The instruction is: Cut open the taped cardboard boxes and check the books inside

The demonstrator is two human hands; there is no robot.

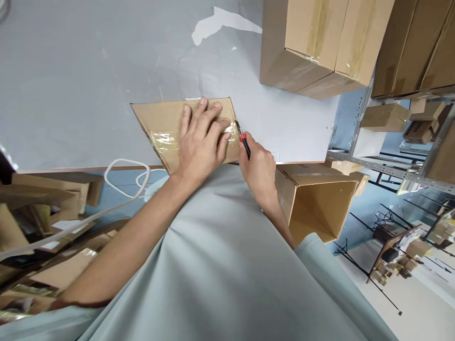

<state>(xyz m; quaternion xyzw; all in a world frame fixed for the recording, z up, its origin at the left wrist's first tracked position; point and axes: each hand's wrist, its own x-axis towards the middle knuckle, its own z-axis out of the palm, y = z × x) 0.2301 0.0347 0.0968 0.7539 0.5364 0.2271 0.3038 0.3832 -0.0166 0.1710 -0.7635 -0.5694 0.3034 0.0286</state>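
A flat-topped cardboard box (156, 113), with clear tape across it, lies at the near edge of the grey table. My left hand (201, 135) presses on its top, palm down with the fingers spread. In my right hand (259, 163) is a red and black utility knife (244, 140), gripped by its handle. The knife's tip meets the right edge of the box, at the end of the tape. How deep the blade sits there I cannot tell.
Taped cartons (316, 42) stand at the back right of the table (71, 71). Below its edge is an open carton (320, 203) on the right. Scrap cardboard (67, 270) and a white cable (88, 219) are at the left. A torn white piece (223, 20) lies farther back.
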